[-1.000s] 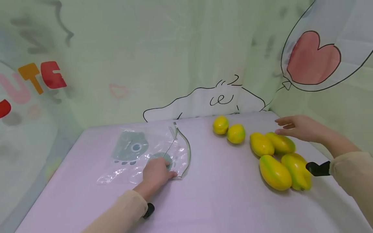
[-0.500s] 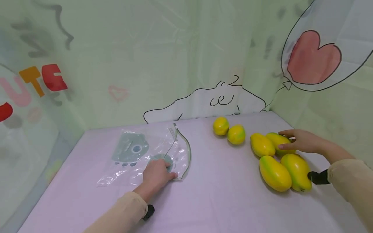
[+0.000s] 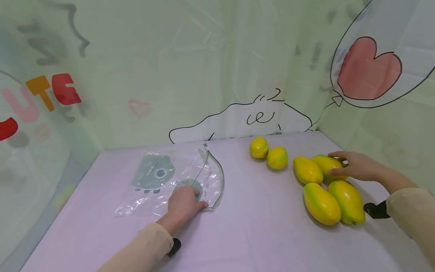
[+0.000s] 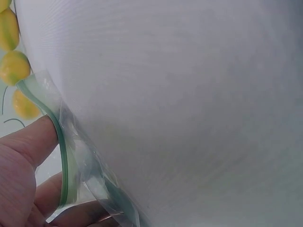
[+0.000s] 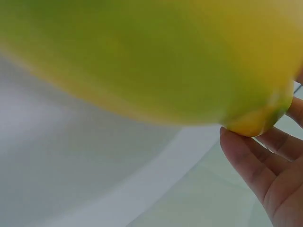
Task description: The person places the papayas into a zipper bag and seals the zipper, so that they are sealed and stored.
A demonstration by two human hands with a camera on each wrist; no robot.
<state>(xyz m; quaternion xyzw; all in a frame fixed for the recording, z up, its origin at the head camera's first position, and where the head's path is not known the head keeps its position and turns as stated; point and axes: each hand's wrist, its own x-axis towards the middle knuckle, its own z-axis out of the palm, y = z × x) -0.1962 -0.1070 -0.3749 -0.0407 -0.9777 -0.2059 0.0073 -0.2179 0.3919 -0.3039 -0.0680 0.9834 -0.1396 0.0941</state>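
Note:
On the left of the table a clear plastic zip bag (image 3: 212,177) with a green seal and a grey-green cartoon print lies flat, its mouth spread apart. My left hand (image 3: 183,202) grips the near edge of that mouth; in the left wrist view the thumb (image 4: 40,139) lies against the green strip, with other fingers beneath. At the right, my right hand (image 3: 357,165) holds a yellow-green mango (image 3: 326,166) from its right side, fingers curled round its end. In the right wrist view the mango (image 5: 142,56) fills the top, with the thumb (image 5: 246,161) on its tip.
Beside the held fruit lie three more mangoes: one on its left (image 3: 307,170) and two in front, a left mango (image 3: 322,204) and a right mango (image 3: 346,202). Two rounder-looking yellow fruits (image 3: 268,152) sit farther back. A printed cloth backdrop (image 3: 204,75) rises behind the table.
My right hand has come down from above the fruits onto the back right mango and taken hold of it. My left hand and the bag have stayed in place.

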